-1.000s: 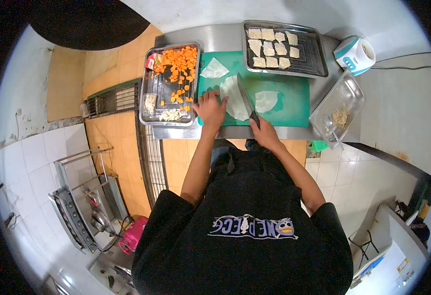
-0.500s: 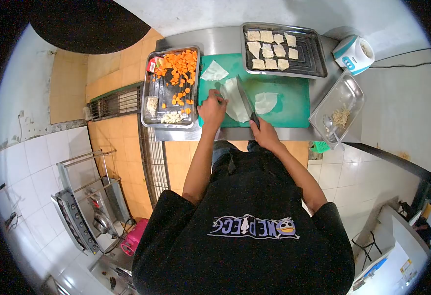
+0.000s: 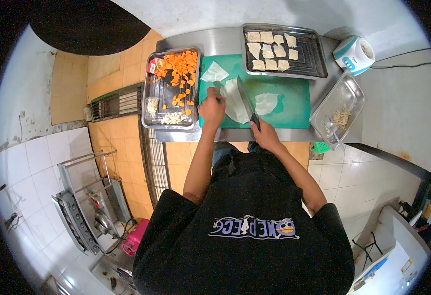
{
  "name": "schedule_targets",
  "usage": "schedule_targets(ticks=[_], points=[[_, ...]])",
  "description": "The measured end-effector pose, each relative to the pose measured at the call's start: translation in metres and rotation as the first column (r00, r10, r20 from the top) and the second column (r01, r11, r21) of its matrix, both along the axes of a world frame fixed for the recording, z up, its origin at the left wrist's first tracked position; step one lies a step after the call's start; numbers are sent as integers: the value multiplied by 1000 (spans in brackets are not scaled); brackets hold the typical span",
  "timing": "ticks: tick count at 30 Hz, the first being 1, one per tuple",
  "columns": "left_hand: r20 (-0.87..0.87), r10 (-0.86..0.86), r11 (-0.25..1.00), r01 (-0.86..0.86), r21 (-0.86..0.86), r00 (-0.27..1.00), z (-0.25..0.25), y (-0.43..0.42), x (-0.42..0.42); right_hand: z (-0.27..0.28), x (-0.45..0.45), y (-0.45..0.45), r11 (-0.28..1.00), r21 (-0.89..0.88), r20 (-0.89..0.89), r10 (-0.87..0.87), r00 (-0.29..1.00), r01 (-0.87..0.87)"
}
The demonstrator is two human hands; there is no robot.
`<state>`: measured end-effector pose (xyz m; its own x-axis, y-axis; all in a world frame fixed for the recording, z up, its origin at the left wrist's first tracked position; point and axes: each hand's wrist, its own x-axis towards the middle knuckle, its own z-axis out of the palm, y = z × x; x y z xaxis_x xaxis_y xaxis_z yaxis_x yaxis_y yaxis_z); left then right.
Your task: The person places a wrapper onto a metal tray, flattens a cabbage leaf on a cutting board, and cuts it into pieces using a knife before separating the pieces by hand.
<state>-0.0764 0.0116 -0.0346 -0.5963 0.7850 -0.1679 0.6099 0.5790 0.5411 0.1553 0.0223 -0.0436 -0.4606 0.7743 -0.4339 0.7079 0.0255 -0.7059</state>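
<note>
R hand [image 3: 266, 135] grips knife [image 3: 246, 101] over pale sheet [image 3: 233, 102]; L hand [image 3: 212, 109] nr it (curled, grip unclear).

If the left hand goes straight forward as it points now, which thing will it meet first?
Probably the pale triangular sheet on the green board, just ahead of the left hand; the hand's height above the board is unclear.

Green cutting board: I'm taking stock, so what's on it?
Thin pale sheets are visible, with a knife along the middle one. Anything beneath the left hand or overlapping baking tray is hidden.
</note>
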Motion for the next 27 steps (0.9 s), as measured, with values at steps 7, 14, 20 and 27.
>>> schedule_targets(ticks=[7, 14, 20, 27], points=[[61, 49, 999, -48, -7, 997, 1, -3, -9, 4, -2, 0, 1000, -10, -38, -13, 999, 13], [2, -8, 1000, 8, 16, 1000, 3, -6, -8, 6, 0, 1, 1000, -31, -33, -2, 999, 1], [-135, -69, 994, 79, 73, 988, -5, -7, -4, 10, -3, 0, 1000, 1, -12, -5, 1000, 5], [-308, -304, 902, 377, 213, 901, 5, 1, 11, 4, 0, -2, 1000, -2, -40, 3, 999, -3]])
